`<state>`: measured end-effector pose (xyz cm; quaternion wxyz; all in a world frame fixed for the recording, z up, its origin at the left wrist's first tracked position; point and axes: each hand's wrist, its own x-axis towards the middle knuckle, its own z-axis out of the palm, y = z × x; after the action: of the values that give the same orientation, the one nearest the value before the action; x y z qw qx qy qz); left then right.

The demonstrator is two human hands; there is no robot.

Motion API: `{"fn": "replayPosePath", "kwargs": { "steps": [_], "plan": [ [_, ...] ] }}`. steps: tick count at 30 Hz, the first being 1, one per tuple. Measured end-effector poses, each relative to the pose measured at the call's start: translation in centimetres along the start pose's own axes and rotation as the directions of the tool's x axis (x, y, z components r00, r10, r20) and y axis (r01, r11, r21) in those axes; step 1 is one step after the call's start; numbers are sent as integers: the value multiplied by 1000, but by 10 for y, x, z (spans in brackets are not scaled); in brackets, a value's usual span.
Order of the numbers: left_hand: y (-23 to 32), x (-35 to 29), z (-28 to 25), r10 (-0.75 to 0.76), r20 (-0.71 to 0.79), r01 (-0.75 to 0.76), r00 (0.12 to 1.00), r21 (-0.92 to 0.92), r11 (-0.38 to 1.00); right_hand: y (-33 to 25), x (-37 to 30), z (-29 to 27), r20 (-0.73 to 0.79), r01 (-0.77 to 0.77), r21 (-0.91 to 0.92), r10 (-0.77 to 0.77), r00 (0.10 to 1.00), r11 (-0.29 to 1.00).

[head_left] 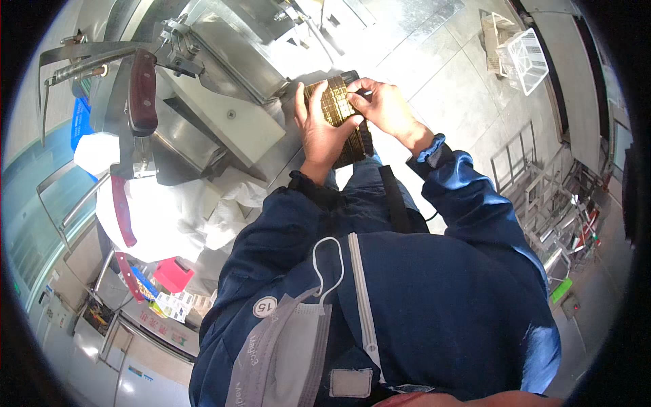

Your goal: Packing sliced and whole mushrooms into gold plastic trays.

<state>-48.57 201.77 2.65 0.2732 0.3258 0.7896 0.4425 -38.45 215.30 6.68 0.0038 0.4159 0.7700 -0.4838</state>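
In front of my body, my left hand holds a thick roll of shiny gold strip with dark edges, its fingers spread over the near side and its thumb curved against it. Cross lines divide the gold face into narrow bands. My right hand is at the roll's upper right side, thumb and index finger pinched together at its edge. How far the strip is unwound cannot be told. Part of a dark rim shows at the roll's lower right, above my legs.
Left of me stands a metal machine with a pale plate and red-handled blades. White plastic bags lie below it, near a pink box. On the tiled floor at right are a white basket and metal racks.
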Motion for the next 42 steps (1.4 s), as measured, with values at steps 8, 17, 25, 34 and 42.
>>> {"fn": "replayPosePath", "kwargs": {
  "steps": [8,17,25,34,42],
  "plan": [
    [-5,0,0,-18,23,20,1000,-83,996,3,1,2,-22,15,-8,-15,1000,1000],
    [-3,1,1,11,4,-11,1000,-21,1000,9,1,6,-99,44,-1,-44,994,999],
    [-3,2,0,28,0,-28,1000,-1,1000,1,-2,2,-52,42,-77,-46,998,996],
    [-1,1,0,28,-5,-28,1000,13,1000,2,0,2,1,-3,-62,3,1000,998],
    [-3,0,0,26,0,-26,1000,-21,999,-2,0,1,11,-44,-28,44,999,999]
  ]
}}
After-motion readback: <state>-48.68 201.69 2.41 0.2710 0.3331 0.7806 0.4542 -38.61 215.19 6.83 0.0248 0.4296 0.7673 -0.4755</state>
